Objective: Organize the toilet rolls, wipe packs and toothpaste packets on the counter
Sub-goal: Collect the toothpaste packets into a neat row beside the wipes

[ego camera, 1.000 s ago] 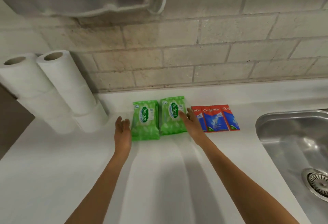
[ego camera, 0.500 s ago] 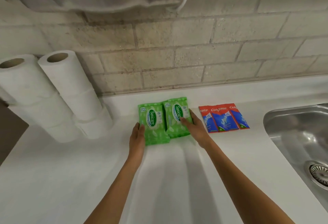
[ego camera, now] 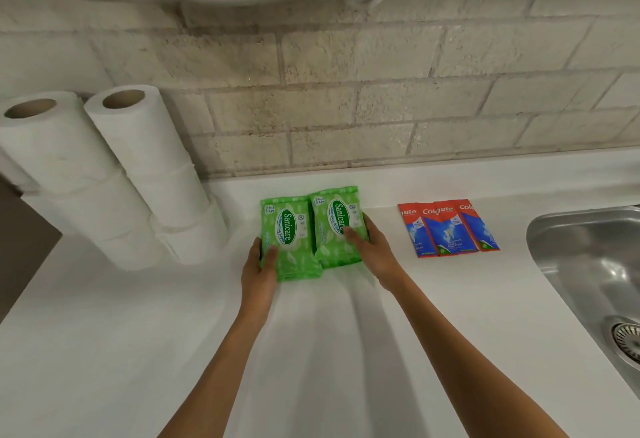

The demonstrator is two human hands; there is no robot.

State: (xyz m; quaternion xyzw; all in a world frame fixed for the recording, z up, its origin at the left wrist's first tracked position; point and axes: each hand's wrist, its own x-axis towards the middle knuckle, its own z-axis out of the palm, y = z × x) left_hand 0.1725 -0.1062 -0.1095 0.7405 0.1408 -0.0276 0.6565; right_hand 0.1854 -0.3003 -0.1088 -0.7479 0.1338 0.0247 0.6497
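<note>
So, going left to right with the two green plastic wipe packs as the reference: well off to their left, two columns of white toilet rolls [ego camera: 114, 174] stand stacked against the pale brick wall [ego camera: 346, 108], looks sorted already. Then the left hand [ego camera: 260, 266] is curled around the left edge of the left green wipe pack [ego camera: 289, 240], thumb on top, fingers down the side. That pack looks like a small stack, a couple of edges show underneath. Touching it on the right is the right green wipe pack [ego camera: 334, 226], sitting a bit further back and slightly tilted. The right hand [ego camera: 372, 247] cups its right edge, thumb across the label, loosely closed, pressing rather than lifting as far as I can tell. Further right of the packs, three red and blue toothpaste packets [ego camera: 446, 228] lie overlapped in a row on the white counter [ego camera: 138, 333], and beyond those is the steel sink [ego camera: 595, 264].

My read is they're on the wipes step, squeezing both packs together. Next they'd need to nudge the right one forward so the front edges line up.

Compared to a second ago, the hands were flat and open beside the packs with a visible gap between the two; now that gap is closed and both hands have clamped on.
</note>
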